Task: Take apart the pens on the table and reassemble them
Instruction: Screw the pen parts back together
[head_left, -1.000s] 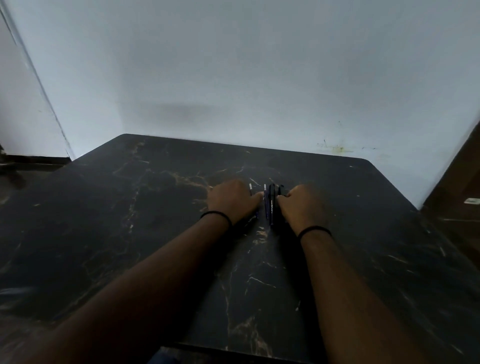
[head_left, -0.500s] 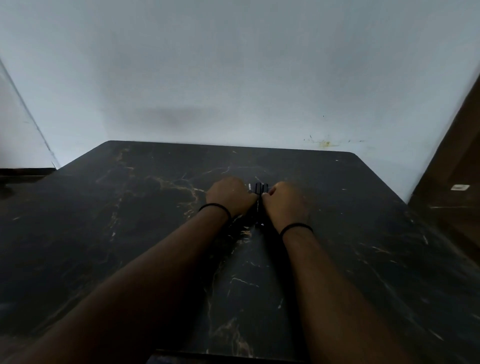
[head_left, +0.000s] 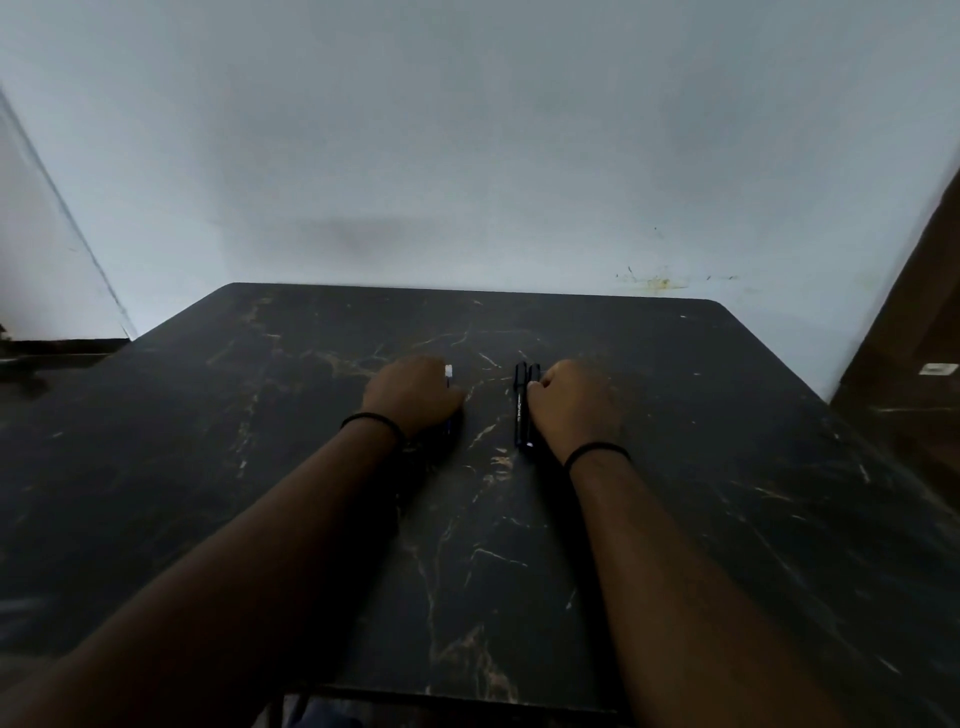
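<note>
The pens lie mid-counter, still whole, touching the curled right hand. The left hand covers another pen; its grip I cannot tell. Better lift one pen only, then pull its cap straight.

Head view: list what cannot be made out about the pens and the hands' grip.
- Pen under the left hand: mostly covered by the hand; only its pale end shows.
- Two black pens beside the right hand: print on the barrel too small to read.
- Right hand's grip: fingers curl away from the camera, so contact with the pens is unclear.
- Pens capped or apart: too dark to tell.
</note>
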